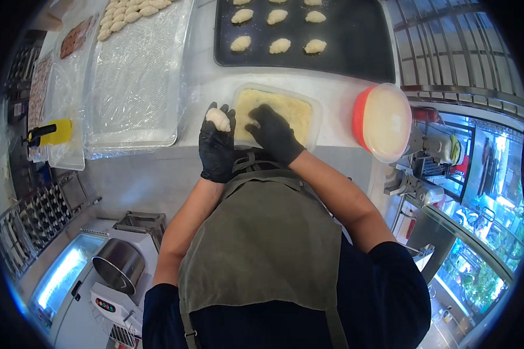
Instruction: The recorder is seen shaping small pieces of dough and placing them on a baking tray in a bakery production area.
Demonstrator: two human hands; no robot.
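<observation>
A small, pale crescent-shaped dough roll point(218, 120) rests across the fingers of my left hand point(216, 145), which wears a black glove and is turned palm up. Just to the right, my black-gloved right hand point(276, 132) hangs over a shallow clear plastic container point(315, 116). Its fingers are bent, with a gap showing between thumb and fingertips, and I see nothing held there. Yellowish fine crumbs point(262, 96) cover the container's bottom. Beyond it, several similar dough rolls point(280, 46) sit spaced in rows on a dark baking tray point(355, 46).
Left of my hands lies a perforated tray under plastic film point(137, 87), with more dough rolls point(128, 14) crowded at its far end. A yellow-and-black tool point(51, 132) is at the far left. A red tub with a translucent lid point(384, 122) stands by the counter's right edge.
</observation>
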